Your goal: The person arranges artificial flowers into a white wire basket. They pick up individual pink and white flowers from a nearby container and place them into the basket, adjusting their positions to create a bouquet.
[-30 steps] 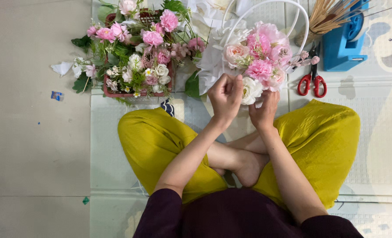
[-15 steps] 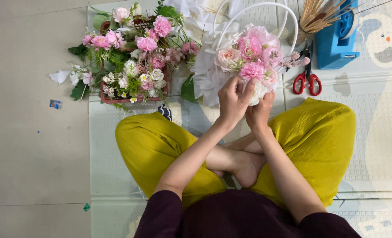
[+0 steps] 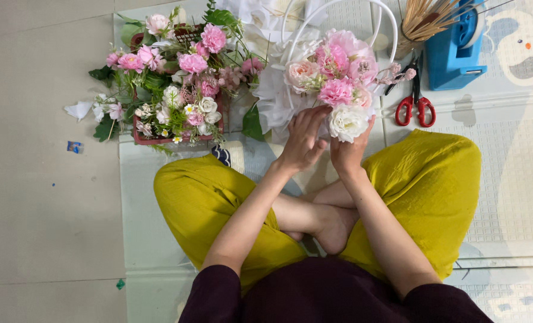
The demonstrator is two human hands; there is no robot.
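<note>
White rose: cream-white bloom at the near edge of the arrangement, directly ahead of the person's lap; sits on top of the right hand, whose fingers curl up around its underside and far side. Grip appears closed on the bloom or its stem just below; the stem itself is hidden, so its axis cannot be read for certain, though the bloom faces up toward the camera

Left hand: just beside the rose, on its left; fingers together and slightly bent, tips pressed into the white wrapping at the base of the pink blooms. It holds nothing that can be seen; it steadies or parts the flowers. The right hand is the one on the rose; the left lies a little apart from it

Basket: white, with looped wire handles arching over the flowers; packed with pink blooms that lie beyond the rose, away from the person. The rose is the nearest flower to both wrists

Tray: red, to the left, well apart from the hands; heaped with spare pink and white flowers and leaves

Scissors: red-handled, on the mat right of the basket, shut

Dispenser: blue, beyond the scissors, beside a bundle of sticks

Mat: pale, textured; the person sits on it cross-legged in yellow trousers
</note>
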